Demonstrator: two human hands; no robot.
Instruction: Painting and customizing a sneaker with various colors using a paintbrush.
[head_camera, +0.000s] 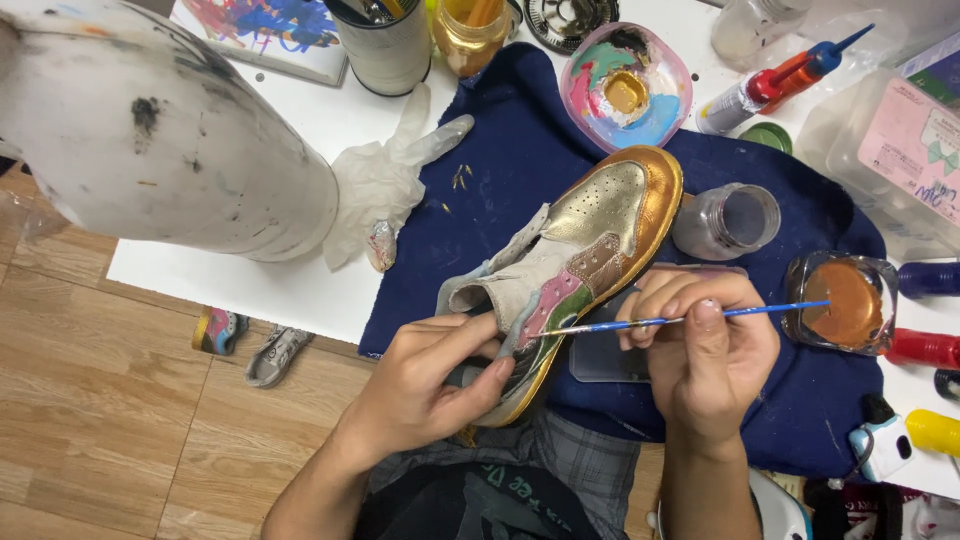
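The right hand (705, 355) pinches a thin blue-handled paintbrush (690, 319) between thumb and fingers (708, 312), closed tight on the shaft. The brush lies nearly level, its handle running out to the right and its bristle tip pointing left, where it meets the side of the sneaker (570, 275) at the pink and green panels. The left hand (430, 385) wraps the shoe's heel end from below, fingers curled closed around the ankle collar and sole, propping it up off the cloth.

The sneaker sits between the two hands, just left of the brush hand. Its long axis runs on a diagonal, from the heel low and left in the left hand to the gold toe cap high and right. The brush hand is the nearer to the painted side panel.

Beneath lies a dark blue cloth (520, 150) spread over the white desk (300, 290). Just right of the brush end stands a square glass jar of coppery paint (842, 305); a clear round jar (728, 222) is near the toe. Farther up sits a paint-smeared palette dish (627, 88), and a crumpled white glove (385, 185) lies off to the left.
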